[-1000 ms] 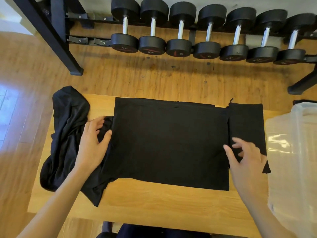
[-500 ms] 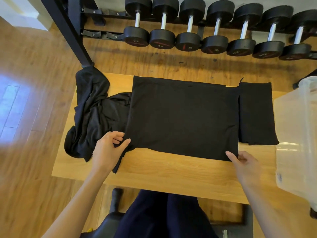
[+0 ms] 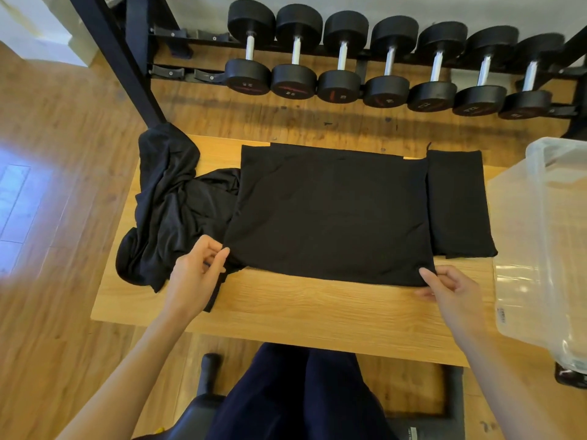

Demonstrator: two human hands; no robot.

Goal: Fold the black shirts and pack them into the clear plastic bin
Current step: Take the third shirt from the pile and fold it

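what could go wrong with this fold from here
1. The left hand pinches the shirt corner right beside the crumpled pile, so lifting may drag pile fabric along.
2. The right hand holds the corner next to the folded shirt; a sweep could nudge it out of shape.

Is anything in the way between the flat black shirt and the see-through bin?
Yes: a small folded black shirt lies on the table between the flat shirt and the bin. Lifted, the shirt would pass over it.
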